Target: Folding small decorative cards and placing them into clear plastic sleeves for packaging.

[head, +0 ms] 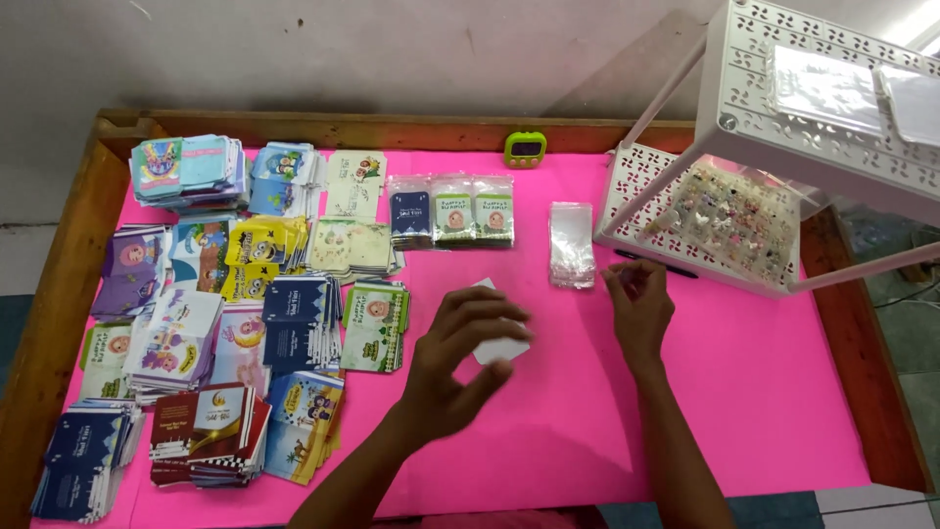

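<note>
So the left hand [460, 358] pinches a white card [499, 345] over the pink mat [744, 392], fingers curled. Right hand [638, 304] looks nearly closed on something small, can't tell what. Clear sleeves [572, 245] just beyond look slippery, so a careless nudge could scatter that stack.

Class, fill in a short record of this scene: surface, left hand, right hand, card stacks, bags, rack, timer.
Surface: pink sheet on a wooden table
Left hand: holds a white card
Right hand: pinches something small and clear, too blurred to name
Card stacks: many colourful piles, on the left
Bags: clear pile, beside the right hand
Packed bags: three in a row
Rack: white, perforated, at the right
Timer: green, at the far edge
</note>
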